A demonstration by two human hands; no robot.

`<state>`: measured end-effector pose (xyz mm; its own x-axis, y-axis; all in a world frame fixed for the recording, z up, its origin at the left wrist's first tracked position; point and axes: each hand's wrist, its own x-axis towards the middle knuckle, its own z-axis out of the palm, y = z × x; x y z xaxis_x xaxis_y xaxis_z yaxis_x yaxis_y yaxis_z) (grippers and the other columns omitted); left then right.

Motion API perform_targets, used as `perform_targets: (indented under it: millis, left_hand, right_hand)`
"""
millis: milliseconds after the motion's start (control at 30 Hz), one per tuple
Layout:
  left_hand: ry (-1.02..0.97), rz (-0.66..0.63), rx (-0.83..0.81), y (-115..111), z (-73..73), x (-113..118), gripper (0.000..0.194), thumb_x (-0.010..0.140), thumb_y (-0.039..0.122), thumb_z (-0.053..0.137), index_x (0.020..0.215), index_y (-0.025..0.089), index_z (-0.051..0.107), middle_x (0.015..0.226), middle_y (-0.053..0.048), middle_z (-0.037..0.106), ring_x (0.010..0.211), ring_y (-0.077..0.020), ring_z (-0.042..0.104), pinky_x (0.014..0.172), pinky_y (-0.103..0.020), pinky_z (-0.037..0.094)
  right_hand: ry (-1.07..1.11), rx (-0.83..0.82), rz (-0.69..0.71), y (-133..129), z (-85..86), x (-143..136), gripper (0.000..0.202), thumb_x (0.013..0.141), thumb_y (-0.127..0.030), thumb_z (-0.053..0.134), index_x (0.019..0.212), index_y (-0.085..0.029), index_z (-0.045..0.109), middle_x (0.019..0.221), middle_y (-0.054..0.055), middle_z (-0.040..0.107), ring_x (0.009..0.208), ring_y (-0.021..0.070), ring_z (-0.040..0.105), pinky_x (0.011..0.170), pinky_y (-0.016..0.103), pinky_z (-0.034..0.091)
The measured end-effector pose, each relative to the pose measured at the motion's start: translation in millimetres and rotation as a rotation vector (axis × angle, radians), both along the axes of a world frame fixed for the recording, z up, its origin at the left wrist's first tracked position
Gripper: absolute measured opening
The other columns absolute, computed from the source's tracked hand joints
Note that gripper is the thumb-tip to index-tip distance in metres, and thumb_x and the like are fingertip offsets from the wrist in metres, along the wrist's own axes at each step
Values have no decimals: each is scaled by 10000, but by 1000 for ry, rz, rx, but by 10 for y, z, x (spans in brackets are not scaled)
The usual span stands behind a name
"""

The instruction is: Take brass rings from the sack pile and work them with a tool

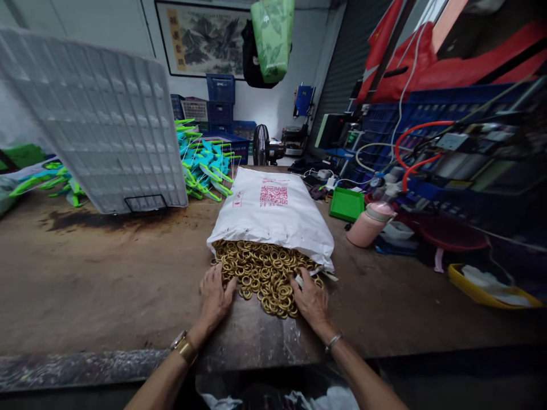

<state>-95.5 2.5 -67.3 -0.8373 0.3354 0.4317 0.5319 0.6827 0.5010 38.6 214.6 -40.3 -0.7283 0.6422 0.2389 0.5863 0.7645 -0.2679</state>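
A white woven sack (252, 219) with a red printed code lies on its side, its mouth facing me. Many brass-coloured rings (267, 273) spill from the mouth onto the wooden table. My left hand (216, 293) rests at the left edge of the ring pile, fingers apart, the fingertips touching the outer rings. On the pile's right side is my right hand (311, 296), its fingers spread against the rings near the sack's lower right corner. Neither hand is closed around anything.
A white ribbed plastic panel (111, 125) stands upright at left, with green and blue plastic pieces (207, 162) behind it. To the right are a green tray (347, 204), a pink bottle (370, 223) and a yellow tray (491, 291). The table's front edge (85, 367) runs nearest me.
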Motion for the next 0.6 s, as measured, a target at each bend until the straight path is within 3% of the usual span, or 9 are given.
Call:
perform_targets:
  millis: [267, 467, 600]
  left_hand:
    - [8, 38, -134, 173, 43, 181, 504, 832, 405, 465, 1246, 118, 441, 1231, -202, 500, 1156, -326, 436, 942, -530, 363]
    - [27, 19, -99, 300, -9, 283, 477, 827, 380, 469, 1232, 129, 462, 1243, -206, 477, 1187, -339, 401, 939, -544, 362]
    - [16, -9, -32, 320, -37, 304, 422, 838, 352, 459, 1198, 134, 485, 1240, -199, 471, 1190, -328, 397, 947, -537, 366]
  right_hand:
    - [-44, -20, 48, -145, 18, -168, 447, 882, -355, 420, 1268, -129, 422, 967, 121, 692, 751, 222, 653, 606, 277, 371]
    - [-30, -42, 166, -293, 5, -300, 464, 860, -276, 447, 1298, -131, 398, 996, 120, 682, 822, 209, 651, 654, 268, 408]
    - [-74, -46, 226, -373, 84, -380, 460, 868, -281, 433, 1299, -124, 394, 935, 119, 689, 819, 207, 649, 664, 270, 414]
